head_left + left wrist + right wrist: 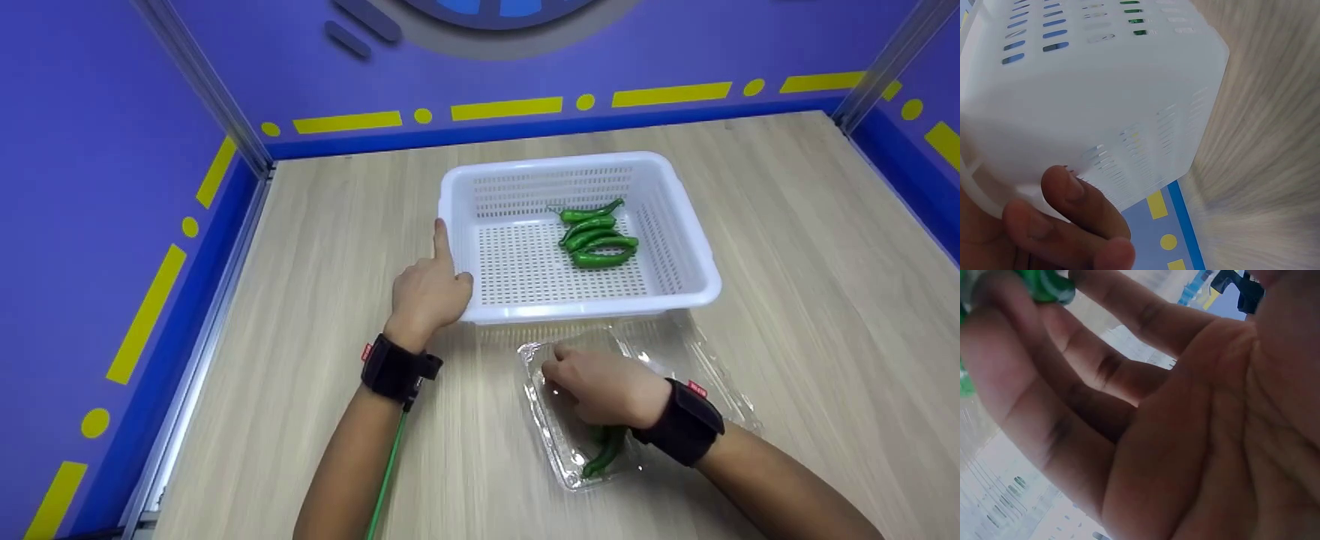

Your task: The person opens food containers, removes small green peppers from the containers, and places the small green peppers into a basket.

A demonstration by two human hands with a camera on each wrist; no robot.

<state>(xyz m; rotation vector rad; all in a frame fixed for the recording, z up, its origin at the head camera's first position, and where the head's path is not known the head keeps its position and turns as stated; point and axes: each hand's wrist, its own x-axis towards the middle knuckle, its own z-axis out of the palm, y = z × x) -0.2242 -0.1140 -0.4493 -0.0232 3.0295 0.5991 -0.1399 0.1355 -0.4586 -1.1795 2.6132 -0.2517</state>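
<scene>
One pepper [604,452] lies in the clear box [546,427], on the near side of the basket [555,311]. Your right hand [611,386] reaches into that box and hides its middle from the head view. The right wrist view adds what your knuckles cover: bent fingers with green at their tips; you cannot tell whether they grasp it.

Your left hand [431,292] grips the basket's left rim, thumb over it and index finger straight along it. Only the left wrist view shows the other fingers, loosely bent outside the slotted wall.

More peppers [604,260] sit in the basket's right half. You wear black straps [682,424] on both wrists; a green cable [388,472] runs along your left forearm, nearer than the basket. Purple walls [75,150] enclose the worktop [300,337] beyond and beside the basket.
</scene>
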